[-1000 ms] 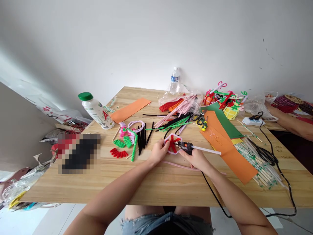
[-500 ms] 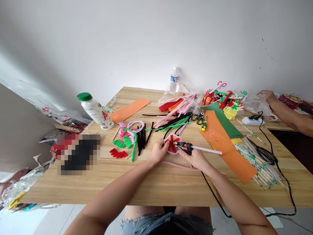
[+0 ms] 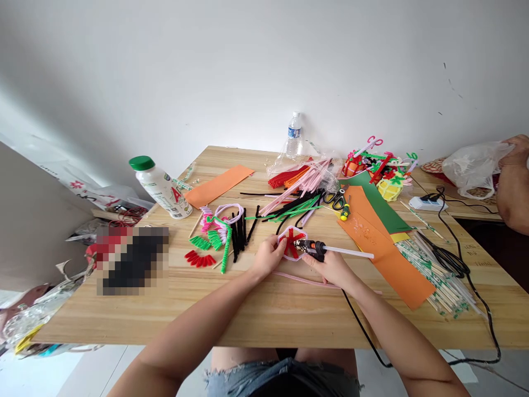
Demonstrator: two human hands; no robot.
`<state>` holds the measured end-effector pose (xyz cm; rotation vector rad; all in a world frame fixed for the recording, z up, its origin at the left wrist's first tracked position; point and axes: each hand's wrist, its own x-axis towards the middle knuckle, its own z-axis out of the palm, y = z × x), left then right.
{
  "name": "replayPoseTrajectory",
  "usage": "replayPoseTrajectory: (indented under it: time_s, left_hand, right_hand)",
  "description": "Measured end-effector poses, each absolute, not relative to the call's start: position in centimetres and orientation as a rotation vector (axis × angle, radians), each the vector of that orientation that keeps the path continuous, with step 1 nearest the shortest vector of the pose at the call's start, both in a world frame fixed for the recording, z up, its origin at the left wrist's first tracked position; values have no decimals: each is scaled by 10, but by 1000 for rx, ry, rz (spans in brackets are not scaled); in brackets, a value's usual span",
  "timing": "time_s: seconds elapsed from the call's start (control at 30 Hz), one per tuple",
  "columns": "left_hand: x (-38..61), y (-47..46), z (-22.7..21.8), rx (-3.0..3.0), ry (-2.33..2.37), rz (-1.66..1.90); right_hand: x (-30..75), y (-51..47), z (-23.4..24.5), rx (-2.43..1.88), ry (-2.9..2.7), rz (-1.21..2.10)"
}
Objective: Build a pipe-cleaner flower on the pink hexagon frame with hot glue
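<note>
Over between two and three o'clock, a co-worker's hand (image 3: 516, 152) and the plastic bag (image 3: 471, 164) it holds have shifted farther right; the wearer's hands look unmoved. Left hand (image 3: 268, 257) pinches the lilac-rimmed hexagon (image 3: 292, 241) at its nine o'clock edge; right hand (image 3: 331, 268) wraps the glue gun (image 3: 316, 250), its nozzle over the red strips from three o'clock. Gluing those strips seems the step in hand; the next move calls for a steady frame. Outward, red pieces (image 3: 200, 258) lie at nine, scissors (image 3: 335, 198) at two.
</note>
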<state>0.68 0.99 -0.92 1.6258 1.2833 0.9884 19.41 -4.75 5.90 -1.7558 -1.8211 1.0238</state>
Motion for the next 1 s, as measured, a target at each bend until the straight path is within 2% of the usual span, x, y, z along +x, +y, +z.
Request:
replayPoseTrajectory:
  time_s: [0.43,1.0]
  left_hand:
    - [8,9,-6,1593,1257,980]
    - [7,14,-15,1613,1233,1014]
  right_hand:
    - [193,-49,67,-1759,-1922,856]
    - [194,-49,65,-1807,-1855,959]
